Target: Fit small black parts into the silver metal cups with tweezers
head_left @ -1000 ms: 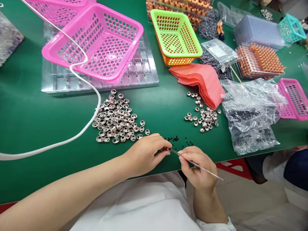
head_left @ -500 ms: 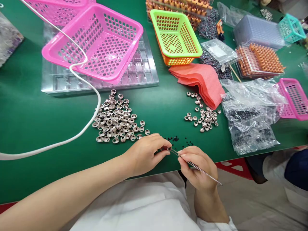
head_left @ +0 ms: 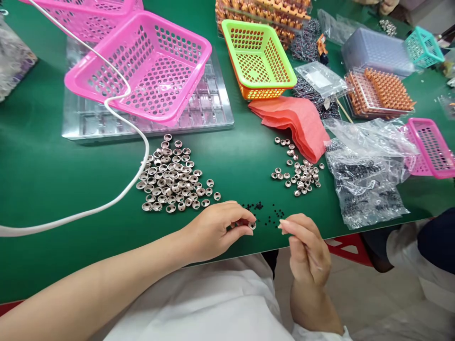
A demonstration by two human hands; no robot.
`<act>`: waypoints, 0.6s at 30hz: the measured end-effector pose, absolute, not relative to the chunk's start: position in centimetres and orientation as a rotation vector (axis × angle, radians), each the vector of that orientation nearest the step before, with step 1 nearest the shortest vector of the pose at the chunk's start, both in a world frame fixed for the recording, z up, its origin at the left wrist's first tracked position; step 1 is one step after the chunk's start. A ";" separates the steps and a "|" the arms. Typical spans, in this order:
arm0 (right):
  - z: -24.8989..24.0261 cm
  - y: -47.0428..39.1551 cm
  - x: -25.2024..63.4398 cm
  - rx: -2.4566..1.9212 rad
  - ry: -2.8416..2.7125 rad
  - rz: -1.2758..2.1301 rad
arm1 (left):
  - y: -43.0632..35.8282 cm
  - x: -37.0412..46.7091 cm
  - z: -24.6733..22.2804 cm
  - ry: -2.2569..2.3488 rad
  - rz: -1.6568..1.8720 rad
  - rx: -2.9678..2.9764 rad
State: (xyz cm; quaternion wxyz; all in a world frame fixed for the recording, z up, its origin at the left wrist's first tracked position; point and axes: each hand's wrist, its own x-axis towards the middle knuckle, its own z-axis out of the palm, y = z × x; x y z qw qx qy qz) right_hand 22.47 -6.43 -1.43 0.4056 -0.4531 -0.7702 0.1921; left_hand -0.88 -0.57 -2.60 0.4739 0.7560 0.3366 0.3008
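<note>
Between its thumb and fingertips my left hand pinches a small metal cup near the table's front edge. My right hand is closed just to the right, apart from the left; what its fingers hold, if anything, cannot be made out, and no tweezers show. Tiny black parts are scattered behind and between the hands. A large pile of metal cups lies behind my left hand. Behind my right hand sits a smaller pile of metal cups.
A white cable curves over the left side. Behind are a pink basket on a clear tray, a green basket, red cloths and plastic bags. Orange parts stand at the right.
My right hand has drawn back to the right, away from the metal cup, and its fingers have turned upward. The tweezers it held have gone from sight. My left hand still holds the cup.
</note>
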 end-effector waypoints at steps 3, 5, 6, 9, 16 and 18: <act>-2.2 -6.1 22.5 -1.050 -2.021 0.505 | -0.6 -0.8 -2.6 0.774 0.768 1.902; -2.6 -5.9 22.5 -0.990 -2.139 0.483 | -0.6 -0.7 -2.6 0.742 0.766 1.940; -2.7 -5.8 22.5 -0.966 -2.197 0.466 | -0.6 -0.7 -2.6 0.727 0.764 1.954; -2.7 -5.6 22.5 -0.919 -2.328 0.422 | -0.6 -0.7 -2.7 0.693 0.756 1.972; -2.6 -5.6 22.5 -0.822 -2.438 0.329 | -1.0 -0.7 -2.6 0.667 0.750 2.004; -2.6 -5.5 22.5 -0.788 -2.453 0.298 | -1.1 -0.7 -2.6 0.664 0.765 2.011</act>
